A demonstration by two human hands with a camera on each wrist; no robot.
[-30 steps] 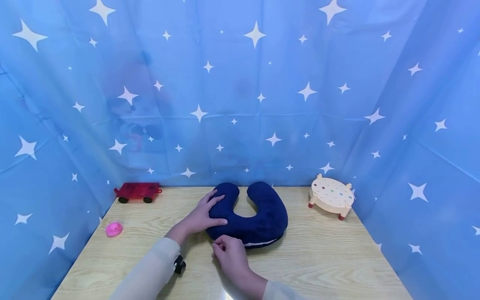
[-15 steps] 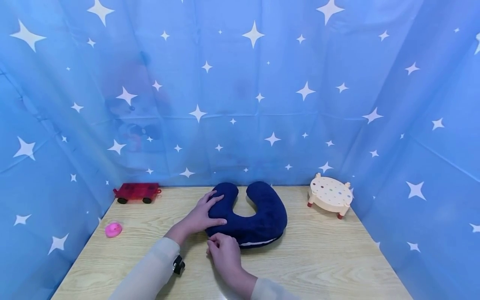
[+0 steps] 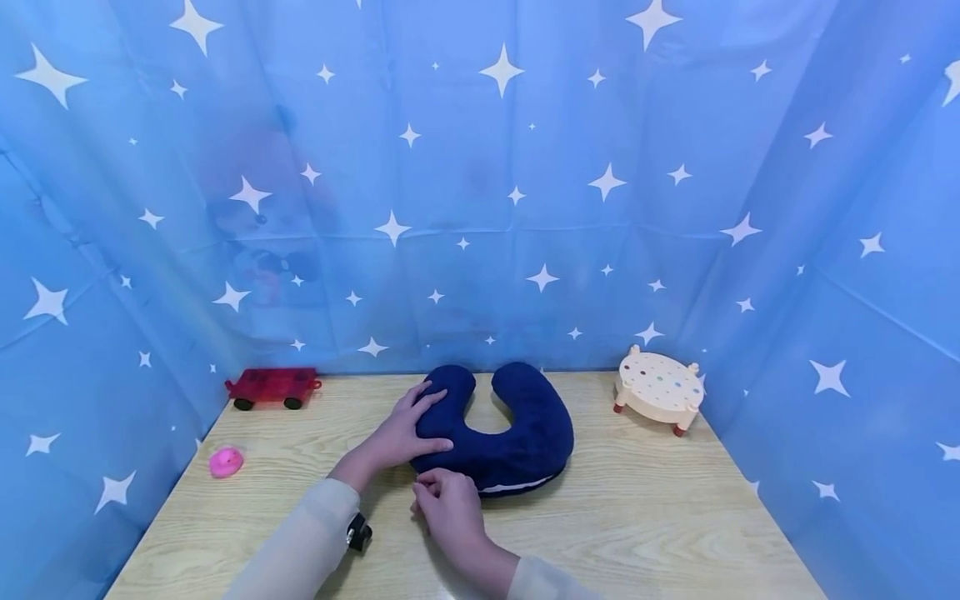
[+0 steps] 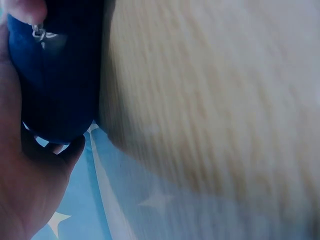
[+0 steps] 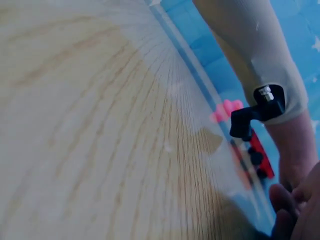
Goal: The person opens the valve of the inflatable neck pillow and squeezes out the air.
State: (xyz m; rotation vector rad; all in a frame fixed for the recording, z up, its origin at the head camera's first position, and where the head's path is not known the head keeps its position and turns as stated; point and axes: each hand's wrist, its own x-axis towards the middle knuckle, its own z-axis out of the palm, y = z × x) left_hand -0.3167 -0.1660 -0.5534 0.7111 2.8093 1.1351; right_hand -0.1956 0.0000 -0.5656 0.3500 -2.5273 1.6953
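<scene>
Wearing a black clip (image 3: 358, 532) at the cuff of the left sleeve (image 3: 296, 537), nearest in. Pinching a zipper pull (image 4: 38, 33) with the curled right hand (image 3: 453, 508), right there at the front left edge of a neck pillow (image 3: 502, 454)! Showing a pale strip (image 3: 517, 486) along that edge, just right of the knuckles. Over to the left hand (image 3: 399, 435): gripping the neck pillow's left arm, spread on top, curving round the side. Lying mid-table, U-shaped, opening toward the back of the wooden table (image 3: 660, 508). Farther out, spotting a pink toy (image 3: 226, 462) at left, a cream stand (image 3: 660, 387) at right and a red cart (image 3: 273, 386) at back left. Ending at a starry blue curtain (image 3: 450, 183).
</scene>
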